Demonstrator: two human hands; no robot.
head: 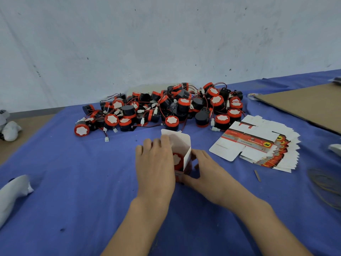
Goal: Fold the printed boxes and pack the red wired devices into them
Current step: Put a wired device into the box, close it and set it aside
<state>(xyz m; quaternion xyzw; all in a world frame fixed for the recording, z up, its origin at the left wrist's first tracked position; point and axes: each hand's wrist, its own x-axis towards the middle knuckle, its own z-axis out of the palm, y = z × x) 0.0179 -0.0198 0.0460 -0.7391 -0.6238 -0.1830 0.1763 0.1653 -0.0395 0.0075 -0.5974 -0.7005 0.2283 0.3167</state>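
Note:
An opened printed box (181,145) stands on the blue cloth at the centre, its white top flap raised. A red wired device (178,159) sits inside, its white-centred face showing. My left hand (155,163) grips the box's left side, fingers over the rim. My right hand (203,169) holds the box's right side and lower corner. Behind lies a heap of red and black wired devices (166,108). A fanned stack of flat printed boxes (258,145) lies to the right.
The blue cloth (83,182) covers the table up to a grey wall. A brown cardboard sheet (304,106) lies at back right with a tape roll (251,96) beside it. White objects lie at the left edge (13,193). Rubber bands (324,183) lie far right.

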